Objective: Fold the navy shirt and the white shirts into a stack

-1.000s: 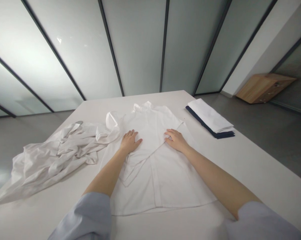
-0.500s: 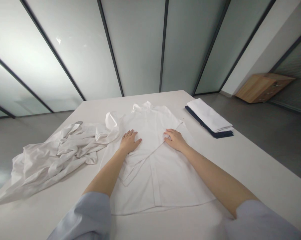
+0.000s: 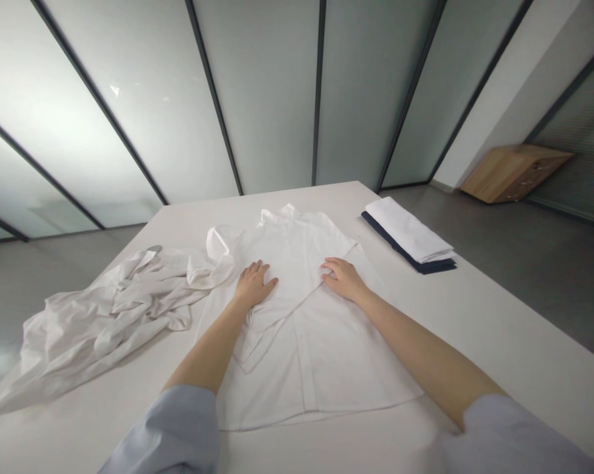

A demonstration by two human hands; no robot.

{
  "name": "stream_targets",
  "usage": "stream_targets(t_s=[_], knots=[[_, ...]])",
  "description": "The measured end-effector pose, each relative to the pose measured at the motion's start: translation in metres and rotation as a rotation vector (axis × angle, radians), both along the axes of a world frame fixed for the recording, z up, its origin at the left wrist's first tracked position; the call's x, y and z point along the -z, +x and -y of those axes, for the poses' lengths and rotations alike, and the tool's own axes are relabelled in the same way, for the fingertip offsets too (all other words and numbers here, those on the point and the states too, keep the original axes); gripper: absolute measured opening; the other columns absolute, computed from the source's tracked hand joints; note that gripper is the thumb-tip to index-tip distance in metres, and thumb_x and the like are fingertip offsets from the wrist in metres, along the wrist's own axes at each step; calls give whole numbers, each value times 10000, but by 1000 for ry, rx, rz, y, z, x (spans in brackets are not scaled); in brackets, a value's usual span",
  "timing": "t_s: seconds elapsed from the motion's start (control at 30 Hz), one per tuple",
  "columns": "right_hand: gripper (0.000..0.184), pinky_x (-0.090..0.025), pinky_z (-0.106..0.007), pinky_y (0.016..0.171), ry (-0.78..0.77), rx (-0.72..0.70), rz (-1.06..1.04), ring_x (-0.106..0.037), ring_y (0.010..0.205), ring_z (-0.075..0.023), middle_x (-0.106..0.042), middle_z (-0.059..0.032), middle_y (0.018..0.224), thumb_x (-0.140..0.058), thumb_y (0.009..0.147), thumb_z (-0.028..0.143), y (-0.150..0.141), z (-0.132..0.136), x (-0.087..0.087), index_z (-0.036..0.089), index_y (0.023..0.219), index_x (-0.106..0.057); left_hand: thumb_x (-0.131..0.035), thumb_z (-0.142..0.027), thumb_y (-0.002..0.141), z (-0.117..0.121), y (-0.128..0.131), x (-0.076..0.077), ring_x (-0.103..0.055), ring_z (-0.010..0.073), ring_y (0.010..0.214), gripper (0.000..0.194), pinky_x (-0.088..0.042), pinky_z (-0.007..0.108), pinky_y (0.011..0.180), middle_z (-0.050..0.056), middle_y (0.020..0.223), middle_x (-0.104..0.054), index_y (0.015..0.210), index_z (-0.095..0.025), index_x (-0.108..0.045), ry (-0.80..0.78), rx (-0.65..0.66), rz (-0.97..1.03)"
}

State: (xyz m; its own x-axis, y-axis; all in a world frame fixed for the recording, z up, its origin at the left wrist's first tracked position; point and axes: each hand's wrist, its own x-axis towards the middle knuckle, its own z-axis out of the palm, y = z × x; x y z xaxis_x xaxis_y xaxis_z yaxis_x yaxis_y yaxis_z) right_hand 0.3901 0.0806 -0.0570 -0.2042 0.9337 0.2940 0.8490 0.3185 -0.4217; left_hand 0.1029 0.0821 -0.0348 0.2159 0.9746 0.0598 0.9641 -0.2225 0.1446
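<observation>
A white shirt (image 3: 336, 368) lies spread on the table with its collar at the far end and its hem toward me. One sleeve is folded slantwise across the body, its cuff end near the lower left. My left hand (image 3: 254, 283) rests flat on the left part of the shirt, fingers spread. On the right, my right hand (image 3: 345, 278) lies on the upper end of the folded sleeve, its fingers slightly bent and the thumb apart from them. Neither hand grips the cloth visibly.
A crumpled heap of white cloth (image 3: 114, 322) lies to the left, touching the shirt's side and reaching the table's left edge. Folded white cloth (image 3: 408, 227) sits on folded dark navy cloth (image 3: 437, 266) at the right. Beyond the white table (image 3: 494, 349) stand frosted panels and a wooden cabinet (image 3: 508, 172).
The view has shifted slightly. Both hands stay in nearly the same places on the shirt, and the cloth looks unchanged.
</observation>
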Motion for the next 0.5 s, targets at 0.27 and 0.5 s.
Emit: stream_targets(t_s=[0.27,0.5], knots=[[192,-438,-318,893,12,44,-187,-609,960,-197,-691,-69,1021,-542,838,218,2,-2,-2,198,958,-691,-463,-498,911,1,0,2,-333,272,1403,577,-287,398,1130,133,1514,-380,1384,-167,-465,9,2,1],[168,-449,-307,862,-35,59,-218,-606,953,-193,-691,-70,995,-556,836,195,0,0,-8,193,934,-693,-464,-542,875,-22,-1,-13,-416,314,1328,666,-372,437,1040,141,1493,-406,1430,-185,-381,-53,-41,-82]])
